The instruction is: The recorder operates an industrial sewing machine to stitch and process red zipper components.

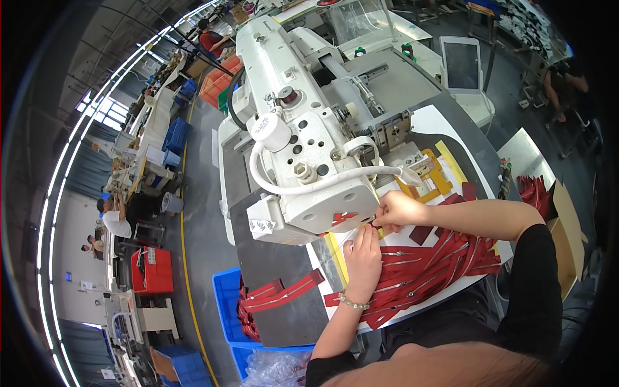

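Just below the head of a white industrial sewing machine [303,148], my two hands meet at the near edge of its work area. My right hand [401,209] is closed in a pinch on the end of a red zipper, mostly hidden by the fingers. My left hand [363,259], a beaded bracelet [353,302] at its wrist, has its fingers bent together over the same spot; thumb and grip are partly hidden. A pile of red zippers [425,274] with metal teeth lies beside and beneath my hands. Dark red fabric pieces [422,235] lie among them.
A yellow frame [438,184] sits at the machine's bed. More red zippers [284,291] hang over the table's left edge into a blue bin [225,290]. At the right stands an open cardboard box [567,235]. Other people work at benches farther off.
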{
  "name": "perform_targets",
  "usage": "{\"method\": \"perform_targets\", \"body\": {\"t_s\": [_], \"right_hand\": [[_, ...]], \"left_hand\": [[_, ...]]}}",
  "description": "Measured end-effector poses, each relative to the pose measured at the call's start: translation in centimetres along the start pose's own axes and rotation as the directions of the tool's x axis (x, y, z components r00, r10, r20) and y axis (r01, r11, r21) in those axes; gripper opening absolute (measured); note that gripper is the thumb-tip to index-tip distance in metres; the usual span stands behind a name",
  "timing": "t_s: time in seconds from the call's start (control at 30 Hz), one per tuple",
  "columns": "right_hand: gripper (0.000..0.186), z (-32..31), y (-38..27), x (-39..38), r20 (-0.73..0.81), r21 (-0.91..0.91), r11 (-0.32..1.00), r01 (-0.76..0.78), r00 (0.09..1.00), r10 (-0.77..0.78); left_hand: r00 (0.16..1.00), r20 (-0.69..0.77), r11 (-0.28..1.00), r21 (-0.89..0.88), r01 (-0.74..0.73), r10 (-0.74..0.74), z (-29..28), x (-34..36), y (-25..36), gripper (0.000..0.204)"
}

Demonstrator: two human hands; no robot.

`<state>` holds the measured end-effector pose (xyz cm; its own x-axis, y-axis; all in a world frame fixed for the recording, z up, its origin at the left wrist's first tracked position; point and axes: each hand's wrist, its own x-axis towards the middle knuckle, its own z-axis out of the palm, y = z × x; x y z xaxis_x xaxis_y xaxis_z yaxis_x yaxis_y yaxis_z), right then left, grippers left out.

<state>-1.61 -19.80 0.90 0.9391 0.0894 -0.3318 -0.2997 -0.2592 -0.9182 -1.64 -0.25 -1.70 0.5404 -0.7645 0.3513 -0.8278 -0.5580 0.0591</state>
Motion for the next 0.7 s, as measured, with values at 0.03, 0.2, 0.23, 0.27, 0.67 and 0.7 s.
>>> {"method": "perform_targets", "body": {"t_s": [0.03, 0.2, 0.23, 0.27, 0.67, 0.7], "right_hand": [[0.021, -0.1, 0.0, -0.2, -0.007, -0.026, 1.0, 0.009, 1.0, -0.009], [0.017, 0.0, -0.3, -1.5, -0.035, -0.072, 0.996, 0.046, 0.998, -0.048], [0.015, 0.1, 0.7, -1.6, -0.07, -0.197, 0.959, 0.204, 0.973, -0.222], [0.013, 0.0, 1.5, -1.7, -0.079, -0.324, 0.88, 0.347, 0.917, -0.39], [0.02, -1.0, 4.1, -2.9, 0.13, -0.646, 0.374, 0.665, 0.579, -0.805], [0.02, -1.0, 4.0, -2.9, 0.131, -0.646, 0.374, 0.665, 0.579, -0.805]], "left_hand": [[1.0, 0.0, 1.0, 0.002, 0.004, -0.004, 0.0, 0.0, 0.0, 0.037], [1.0, -0.002, 1.0, 0.021, 0.005, -0.005, -0.1, 0.1, -0.1, 0.037], [1.0, -0.009, 1.0, -0.002, 0.007, -0.007, 0.0, 0.1, -0.3, 0.036], [1.0, -0.016, 1.0, -0.024, 0.012, -0.012, 0.1, 0.1, -0.4, 0.035], [1.0, 0.025, 0.955, -0.295, -0.002, 0.01, -0.6, -1.3, -2.7, 0.037], [1.0, 0.024, 0.955, -0.296, -0.001, 0.009, -0.7, -1.2, -2.8, 0.037]]}}
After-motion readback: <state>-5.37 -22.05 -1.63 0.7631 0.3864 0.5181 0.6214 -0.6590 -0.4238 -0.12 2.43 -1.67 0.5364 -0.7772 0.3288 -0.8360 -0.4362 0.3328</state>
